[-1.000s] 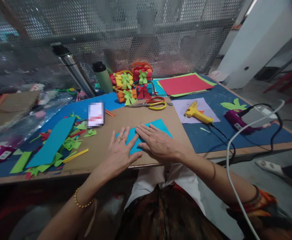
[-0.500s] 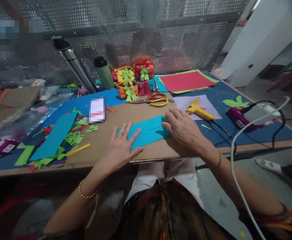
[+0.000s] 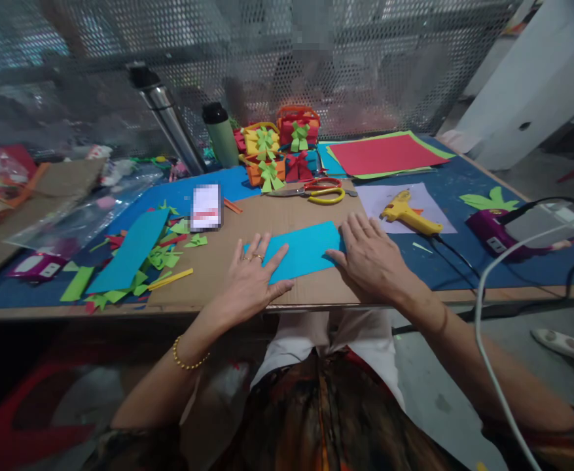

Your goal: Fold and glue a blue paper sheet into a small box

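Observation:
A bright blue rectangle of paper or foam sheet (image 3: 306, 248) lies flat on a piece of brown cardboard (image 3: 203, 278) in front of me. My left hand (image 3: 254, 271) rests on its left end, fingers spread, with rings on one finger. At the sheet's right edge, my right hand (image 3: 372, 258) lies palm down with the thumb on the corner and the fingers stretched along the side. Neither hand grasps anything. Beyond them are scissors with red and yellow handles (image 3: 323, 191). A yellow glue gun (image 3: 409, 212) sits on pale purple paper (image 3: 441, 219) to the right.
Small bow-trimmed paper baskets (image 3: 281, 147), a green bottle (image 3: 222, 137) and a steel flask (image 3: 171, 121) stand at the back. Left are a phone (image 3: 205, 208), blue paper (image 3: 132, 252) and green scraps (image 3: 161, 258). A white cable (image 3: 483, 353) passes my right arm.
My right hand has slid off the sheet's right end to its edge. A thin dark line seen across the blue sheet no longer shows. The whole view has shifted slightly.

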Tool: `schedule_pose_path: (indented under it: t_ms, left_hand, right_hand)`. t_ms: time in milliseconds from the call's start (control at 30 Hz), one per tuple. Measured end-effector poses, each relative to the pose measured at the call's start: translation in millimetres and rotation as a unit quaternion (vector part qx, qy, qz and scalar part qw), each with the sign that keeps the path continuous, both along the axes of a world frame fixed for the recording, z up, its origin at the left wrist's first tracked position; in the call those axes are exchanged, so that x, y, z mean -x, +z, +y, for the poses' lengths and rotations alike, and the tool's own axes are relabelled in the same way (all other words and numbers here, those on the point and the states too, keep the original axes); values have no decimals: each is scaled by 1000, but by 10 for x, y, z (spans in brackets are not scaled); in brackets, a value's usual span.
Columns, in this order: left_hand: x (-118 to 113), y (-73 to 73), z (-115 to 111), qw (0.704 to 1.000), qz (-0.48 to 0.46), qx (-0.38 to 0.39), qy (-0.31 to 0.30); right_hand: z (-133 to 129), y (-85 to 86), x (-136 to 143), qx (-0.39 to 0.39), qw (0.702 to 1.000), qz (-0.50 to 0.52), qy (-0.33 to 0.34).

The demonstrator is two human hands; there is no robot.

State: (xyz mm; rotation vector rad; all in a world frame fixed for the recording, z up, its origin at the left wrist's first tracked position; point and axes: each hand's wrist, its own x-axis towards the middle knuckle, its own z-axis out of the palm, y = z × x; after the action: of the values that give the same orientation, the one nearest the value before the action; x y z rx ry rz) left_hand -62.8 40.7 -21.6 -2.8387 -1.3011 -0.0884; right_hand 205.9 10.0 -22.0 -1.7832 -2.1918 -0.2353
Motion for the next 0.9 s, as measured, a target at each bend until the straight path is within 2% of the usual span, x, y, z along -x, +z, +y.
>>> schedule_pose_path:
  t_ms: [67, 167, 233, 367, 467, 567, 633, 733, 833, 900]
  left_hand:
    - [-1, 15, -3, 1000, 3, 6, 3]
    - [1, 34, -6, 1000, 7, 7, 8]
    - [0, 32, -6, 1000, 9, 7, 8]
    - [-49, -6, -78, 999, 20, -8, 28]
    - [-126, -5, -278, 997, 25, -41, 58]
    - [-176, 86, -527, 997, 27, -63, 39]
    - [-181, 177, -609, 996, 10, -76, 36]
    - [-153, 274, -529, 994, -32, -87, 49]
    - [-147, 308, -329, 997, -60, -44, -3]
    - [-190, 337, -234, 999, -36, -7, -21]
  right_hand:
    - [-90, 28, 124, -29, 999, 4, 31]
    - [-174, 6, 357, 20, 983, 14, 182]
    - [-198, -33, 460, 46, 973, 25, 223]
    - [-174, -63, 449, 55, 970, 25, 237]
    - [-121, -31, 279, 53, 967, 3, 249]
    - [-109, 8, 42, 26, 980, -17, 198]
    - [-137, 24, -81, 12, 986, -16, 165]
    - [-227, 46, -125, 0, 981, 16, 193]
    - [-330, 70, -32, 3, 961, 56, 271]
    - [-370, 77, 37, 11, 950, 65, 306]
